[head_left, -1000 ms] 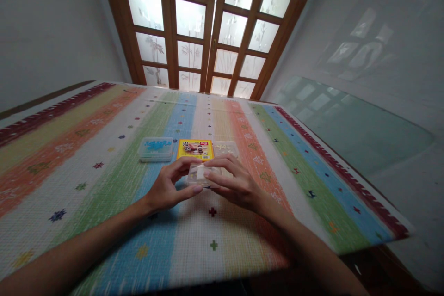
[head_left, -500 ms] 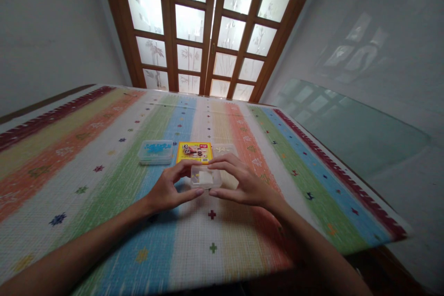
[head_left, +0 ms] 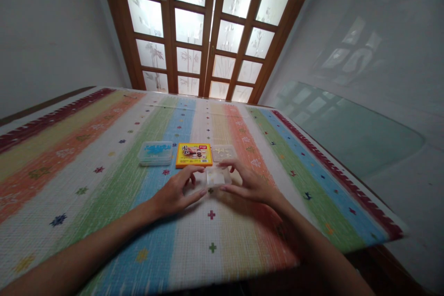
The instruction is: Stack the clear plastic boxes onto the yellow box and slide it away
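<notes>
Both hands bracket a small clear box (head_left: 218, 177) at frame centre: I see my right hand (head_left: 250, 186) with thumb and fingers closed on its right side, my left hand (head_left: 176, 193) open, fingertips at its left edge. Box rests on the striped mat (head_left: 104, 185). Just above lie a yellow card box (head_left: 194, 154), a clear case (head_left: 224, 152) and a blue-filled case (head_left: 156, 153).

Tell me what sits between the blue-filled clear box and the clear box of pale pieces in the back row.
In the head view, the yellow box lies between the blue-filled box and the pale-pieces box, all three in one row on the striped mat.
</notes>
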Demonstrator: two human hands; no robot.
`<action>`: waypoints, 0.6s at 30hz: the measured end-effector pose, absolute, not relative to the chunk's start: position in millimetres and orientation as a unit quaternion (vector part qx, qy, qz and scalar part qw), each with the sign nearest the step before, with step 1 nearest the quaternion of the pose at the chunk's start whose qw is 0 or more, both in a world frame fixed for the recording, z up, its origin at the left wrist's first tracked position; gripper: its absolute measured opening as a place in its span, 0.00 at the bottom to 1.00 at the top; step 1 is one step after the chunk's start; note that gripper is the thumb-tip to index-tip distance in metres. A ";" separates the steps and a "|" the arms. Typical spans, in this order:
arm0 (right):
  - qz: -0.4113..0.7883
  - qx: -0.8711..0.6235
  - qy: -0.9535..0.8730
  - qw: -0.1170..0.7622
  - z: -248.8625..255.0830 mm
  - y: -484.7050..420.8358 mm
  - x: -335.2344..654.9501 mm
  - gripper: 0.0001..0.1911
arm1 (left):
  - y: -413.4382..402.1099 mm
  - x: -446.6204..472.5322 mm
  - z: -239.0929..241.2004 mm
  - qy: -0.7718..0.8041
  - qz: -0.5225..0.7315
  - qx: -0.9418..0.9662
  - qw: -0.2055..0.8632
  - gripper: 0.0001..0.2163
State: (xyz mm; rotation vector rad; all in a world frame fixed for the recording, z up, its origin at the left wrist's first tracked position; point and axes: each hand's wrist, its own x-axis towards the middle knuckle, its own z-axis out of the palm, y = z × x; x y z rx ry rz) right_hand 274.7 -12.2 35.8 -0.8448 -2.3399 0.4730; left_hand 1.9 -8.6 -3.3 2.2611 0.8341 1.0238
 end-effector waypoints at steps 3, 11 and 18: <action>0.144 -0.353 -0.867 0.321 28.9 3.9 296.5 0.27 | -6.4 1.4 -6.4 0.318 0.387 0.832 0.237 0.17; 0.110 -0.431 -0.824 0.351 20.5 51.7 363.9 0.25 | -2.7 0.1 -6.0 0.263 0.385 0.854 0.231 0.11; 0.151 -0.496 -0.796 0.313 -12.6 69.2 389.2 0.26 | 1.6 -3.4 -6.2 0.253 0.366 0.879 0.172 0.10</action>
